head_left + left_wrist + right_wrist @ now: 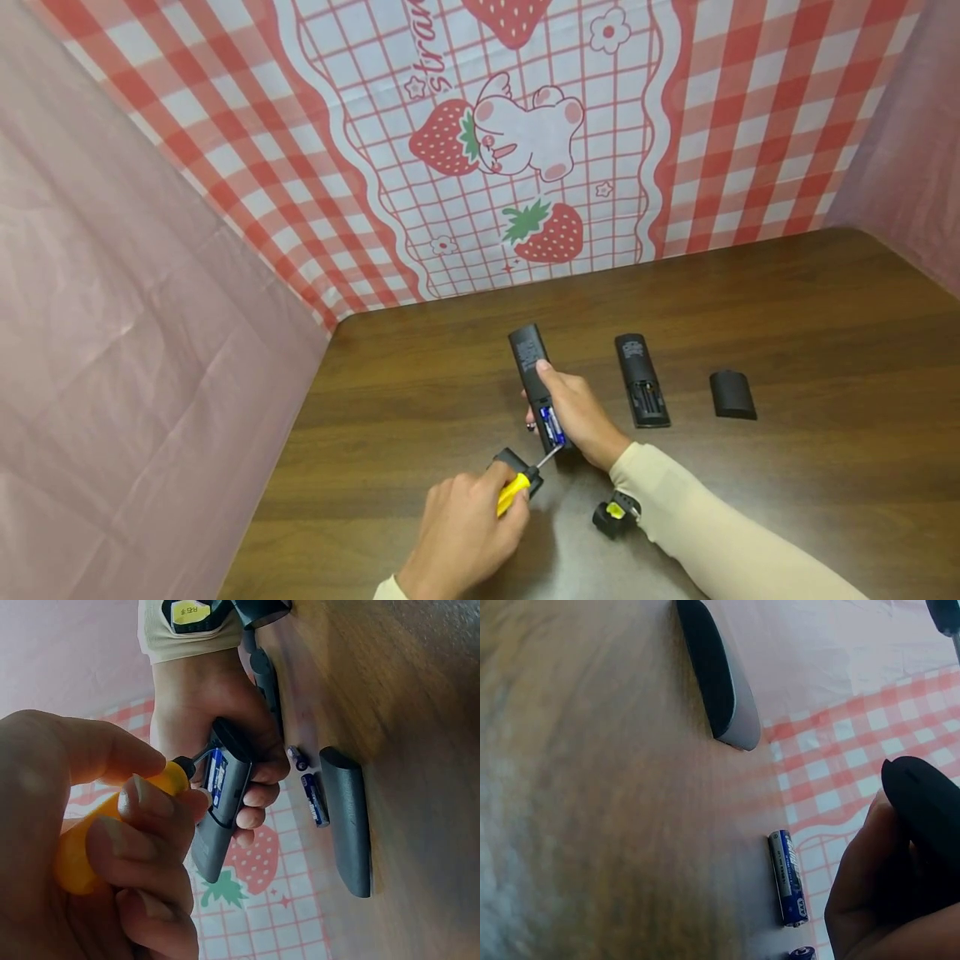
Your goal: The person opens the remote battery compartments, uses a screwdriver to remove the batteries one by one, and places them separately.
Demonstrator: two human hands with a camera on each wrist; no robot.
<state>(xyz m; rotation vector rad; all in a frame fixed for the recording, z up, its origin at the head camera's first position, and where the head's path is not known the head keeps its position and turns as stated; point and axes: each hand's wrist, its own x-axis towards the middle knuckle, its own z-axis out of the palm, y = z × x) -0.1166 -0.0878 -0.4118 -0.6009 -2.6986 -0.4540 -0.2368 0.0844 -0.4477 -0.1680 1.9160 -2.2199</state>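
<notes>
My right hand grips a black remote control tilted above the table, its thumb along the back. Two blue batteries lie in the uncovered battery compartment. My left hand holds a screwdriver by its yellow handle, fingers curled round it. In the head view the metal tip meets the near end of the compartment, beside the batteries. A black battery cover lies on the table, partly hidden behind my left hand in the head view. Loose blue batteries lie on the table under the remote.
Right of my hand lies a second black remote, its compartment uncovered. Farther right is another black battery cover. The wooden table ends at a strawberry-print cloth behind and a pink curtain at the left.
</notes>
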